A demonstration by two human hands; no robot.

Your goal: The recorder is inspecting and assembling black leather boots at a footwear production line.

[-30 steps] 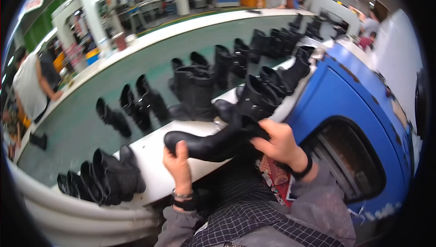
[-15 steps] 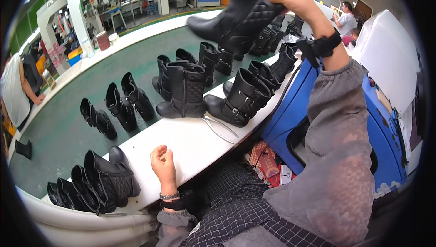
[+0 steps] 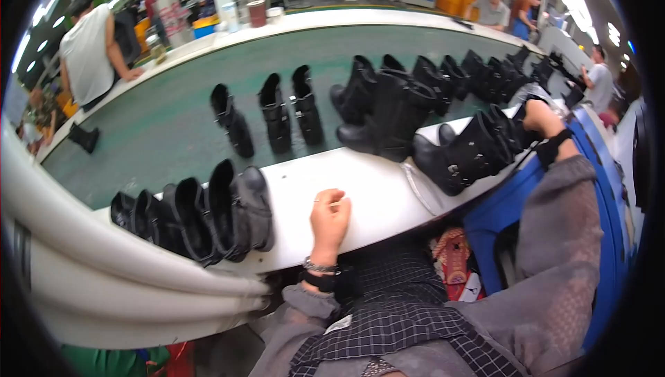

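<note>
My left hand (image 3: 330, 221) hovers over the white ledge, palm turned up and fingers curled in; nothing shows in it. At the far right my right hand (image 3: 542, 119) closes on a black boot (image 3: 518, 129) at the end of the near boots; its fingertips are partly hidden. Left of it, a buckled black boot (image 3: 463, 159) leans on the ledge. A tall black boot (image 3: 391, 117) stands upright behind it. Between them and my left hand lies a silver tool with long curved handles (image 3: 421, 188), its head hidden by the boots.
Several black boots (image 3: 201, 221) lean in a row at the ledge's left end. More stand on the green belt (image 3: 159, 124), with a long row (image 3: 478, 68) at the back right. A blue machine frame (image 3: 495, 207) is beside my right arm. People work across the belt.
My right hand, which held a quilted boot up high, has come down among the boots at right. My view has swung left, so the scene sits farther right. My left hand stays curled.
</note>
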